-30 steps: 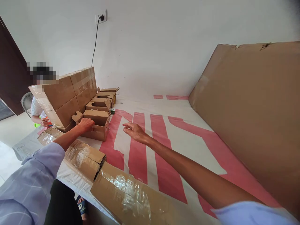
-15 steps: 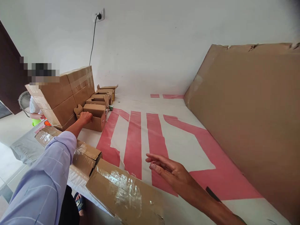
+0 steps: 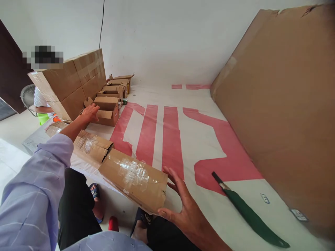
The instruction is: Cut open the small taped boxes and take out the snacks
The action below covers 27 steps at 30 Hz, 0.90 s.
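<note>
My left hand (image 3: pixel 90 113) reaches far forward and rests with loosely spread fingers against the near side of a small open cardboard box (image 3: pixel 106 110). My right hand (image 3: pixel 183 205) is low and close to me, fingers spread, thumb touching the right end of a taped flat cardboard box (image 3: pixel 133 179) at the table's near edge. It grips nothing. A second taped flat box (image 3: pixel 91 146) lies just left of that one, under my left forearm.
Several small open boxes (image 3: pixel 116 87) line up behind the first, beside big stacked cartons (image 3: pixel 70 83). A large cardboard sheet (image 3: pixel 282 104) leans along the right. A green-bladed tool (image 3: pixel 248 214) lies on the red-and-white cover (image 3: pixel 170 139). Another person's sleeve (image 3: pixel 40 101) shows behind the cartons.
My right hand has drawn back from the table's middle to the near taped box. The view tipped down, bringing my legs and the green tool into sight. My left hand's fingers loosened on the small box.
</note>
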Available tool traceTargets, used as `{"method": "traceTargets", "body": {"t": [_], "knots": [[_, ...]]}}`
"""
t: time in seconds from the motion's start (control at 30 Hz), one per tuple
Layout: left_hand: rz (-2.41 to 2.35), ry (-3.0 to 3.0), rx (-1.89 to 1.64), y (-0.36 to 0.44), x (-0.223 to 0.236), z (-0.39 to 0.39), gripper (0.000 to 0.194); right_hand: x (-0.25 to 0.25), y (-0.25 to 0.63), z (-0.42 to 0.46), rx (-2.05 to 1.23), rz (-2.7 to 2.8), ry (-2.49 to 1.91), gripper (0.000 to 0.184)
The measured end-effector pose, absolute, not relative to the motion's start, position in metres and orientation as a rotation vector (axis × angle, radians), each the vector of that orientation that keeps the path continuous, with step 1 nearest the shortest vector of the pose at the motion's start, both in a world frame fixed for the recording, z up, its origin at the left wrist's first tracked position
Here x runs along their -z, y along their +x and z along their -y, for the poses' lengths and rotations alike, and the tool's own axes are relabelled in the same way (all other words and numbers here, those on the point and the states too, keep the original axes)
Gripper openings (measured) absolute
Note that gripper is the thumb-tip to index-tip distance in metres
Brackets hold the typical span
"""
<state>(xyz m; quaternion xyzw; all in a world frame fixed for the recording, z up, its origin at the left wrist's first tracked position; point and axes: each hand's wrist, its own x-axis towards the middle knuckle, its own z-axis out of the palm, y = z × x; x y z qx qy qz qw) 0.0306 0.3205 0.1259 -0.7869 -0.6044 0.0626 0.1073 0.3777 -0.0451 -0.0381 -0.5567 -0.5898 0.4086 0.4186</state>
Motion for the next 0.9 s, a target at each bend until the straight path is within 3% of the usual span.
{"method": "traceTargets", "body": {"t": [0.13,0.27,0.5,0.63,0.77,0.9], "knots": [[1.705,-2.576,-0.104,0.023,-0.134,-0.253,0.056,0.034,0.360,0.056,-1.016,1.485,-1.381,0.134],[1.412,-3.051,-0.065,0.026,-0.121,-0.171,0.053,0.028,0.351,0.057,-0.925,1.473,-1.415,0.121],[1.277,-3.025,0.173,0.064,-0.090,-0.087,0.034,0.019,0.401,0.036,-0.986,1.526,-1.343,0.109],[1.315,-3.157,0.600,0.089,-0.064,-0.075,0.029,0.015,0.452,0.033,-0.953,1.594,-1.427,0.102],[1.685,-3.111,1.225,0.103,-0.030,-0.076,0.024,0.036,0.501,0.039,-0.516,1.584,-1.841,0.068],[2.128,-3.065,1.635,0.108,-0.010,-0.081,0.025,0.078,0.532,0.053,-0.230,1.607,-2.354,0.055]]}}
